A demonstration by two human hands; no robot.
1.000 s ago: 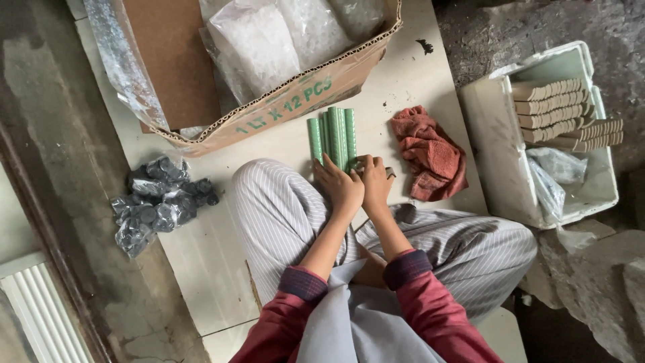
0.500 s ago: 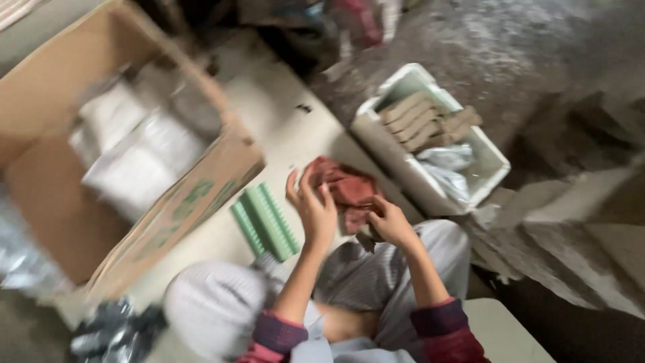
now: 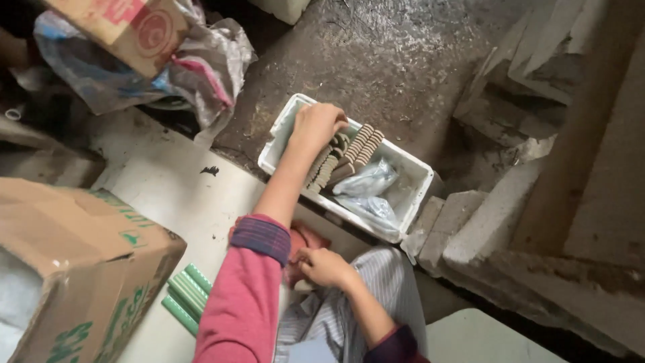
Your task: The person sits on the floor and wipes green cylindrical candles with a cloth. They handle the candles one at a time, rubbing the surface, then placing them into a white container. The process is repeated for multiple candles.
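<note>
Tan ridged pieces (image 3: 349,154) crowding white bin's (image 3: 416,176) left wall, left hand (image 3: 317,124) grip closed around them, right hand (image 3: 327,267) pinching red cloth (image 3: 302,240)

The white tub (image 3: 410,176) at the far right looks like smooth, matt plastic; the clear bags (image 3: 368,183) in it are glossy film. The brown stacked pieces (image 3: 349,156) look ridged and dull. Nearer, the red cloth (image 3: 304,243) is soft and crumpled. The green sticks (image 3: 187,296) have a slight sheen. The box (image 3: 80,269) at left is matt cardboard, and the floor (image 3: 376,60) rough concrete.
</note>
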